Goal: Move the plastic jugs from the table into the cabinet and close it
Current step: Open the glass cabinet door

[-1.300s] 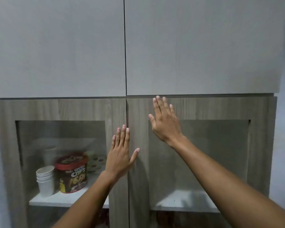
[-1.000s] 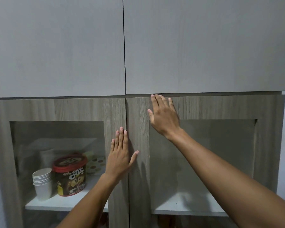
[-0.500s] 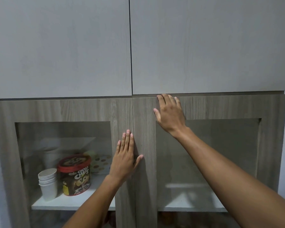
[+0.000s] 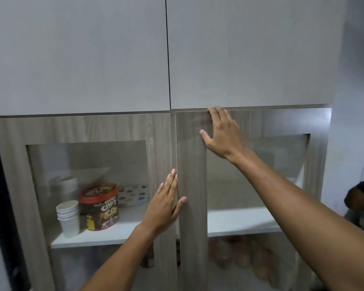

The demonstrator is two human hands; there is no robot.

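Note:
No plastic jugs and no table are in view. I face a wood-grain cabinet with two glass-panelled doors. My right hand (image 4: 223, 135) has its fingertips hooked over the top edge of the right door (image 4: 191, 185), thumb spread on the door's face. That door stands slightly ajar, with a gap along its left and top edges. My left hand (image 4: 164, 206) lies flat and open on the inner frame of the left door (image 4: 15, 164), its thumb touching the right door's edge.
Behind the left glass, stacked paper cups (image 4: 68, 217), a Choco Chips tub (image 4: 100, 206) and a dotted plate (image 4: 132, 195) sit on a white shelf (image 4: 240, 223). Brownish items (image 4: 240, 255) lie below. Grey upper doors (image 4: 78, 55) are closed. A person's arm (image 4: 361, 194) shows at right.
My right hand slid up to the right door's top edge and curled over it, and that door has swung out a little. The left hand stayed flat on the left door.

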